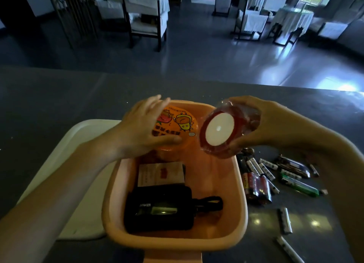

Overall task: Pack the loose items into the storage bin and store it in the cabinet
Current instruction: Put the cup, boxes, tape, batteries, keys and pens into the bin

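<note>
A peach plastic storage bin [241, 213] stands on the dark counter in front of me. Inside lie a black Anker power bank [157, 209] with its cable, a white card box [160, 174] and an orange round container with cartoon figures [177, 124] at the far end. My left hand [141, 128] rests on that orange container, fingers spread over its left side. My right hand [262, 121] holds a red ribbon spool with a white centre [218, 132], wrapped in clear film, tilted above the bin's right rim.
A white tray [65, 164] lies left of the bin, partly under it. Several batteries [258, 184], a green lighter [301, 186] and small tubes are scattered on the counter to the right. Beyond the counter edge are dining chairs and tables.
</note>
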